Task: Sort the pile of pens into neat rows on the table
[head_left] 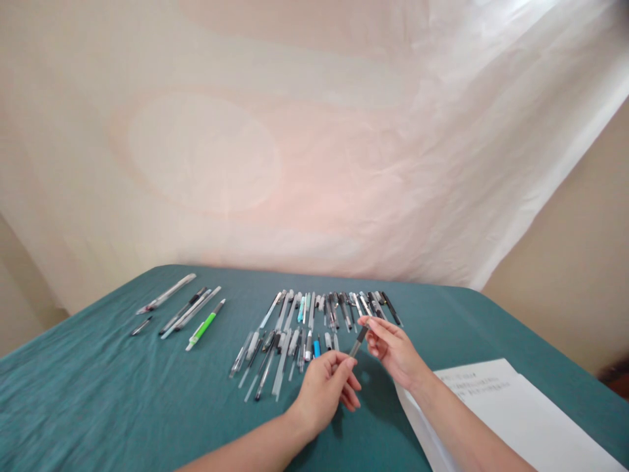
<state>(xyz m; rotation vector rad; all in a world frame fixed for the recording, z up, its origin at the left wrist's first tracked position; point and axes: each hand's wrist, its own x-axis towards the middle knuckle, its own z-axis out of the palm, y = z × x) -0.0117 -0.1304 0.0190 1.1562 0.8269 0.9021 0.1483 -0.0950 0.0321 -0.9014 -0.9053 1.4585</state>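
Note:
A pen [361, 337] with a dark grip section and a paler barrel is held at a slant between my two hands above the table. My left hand [325, 388] pinches its lower end between thumb and fingers. At the upper end, the thumb and forefinger of my right hand [390, 347] are closed around the tip; whether a small cap is there I cannot tell. Just beyond my hands lie two rows of pens: a back row [312, 309] and a nearer row [282, 357], mostly clear, black and white. A blue pen [316, 347] in the nearer row is partly hidden by my left hand.
White paper sheets [535, 419] with handwriting lie under my right forearm. At the left on the green tablecloth [122, 393] are a green pen [205, 326], several slim pens [191, 313], a short dark piece [141, 326] and a long clear packet [167, 294]. A pale cloth [314, 131] hangs behind.

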